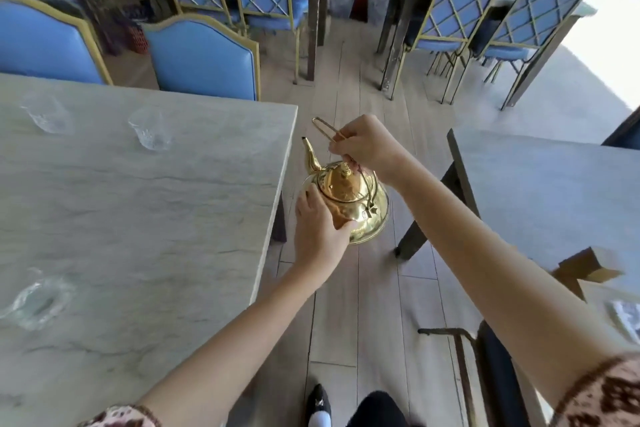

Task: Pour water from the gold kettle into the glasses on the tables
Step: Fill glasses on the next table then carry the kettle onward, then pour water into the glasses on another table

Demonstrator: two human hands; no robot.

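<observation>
Gripping: right hand has its fingers pinched shut around the thin wire handle of the gold kettle, holding it up over the aisle floor
Left hand: fingers curled against the kettle's near-left side, thumb under the belly, so it's clamped on too
Kettle: one, lid on, spout pointing far-left, just off the right edge of the left table, not above it
Glasses: three I can count on the left table, all clear and kinda blurry: far-left one, one right of it, one near the left edge
Tables: another grey table on the right, more further back
Chairs: blue with gold frames, two at the left table's far side
Writing: none readable anywhere
</observation>
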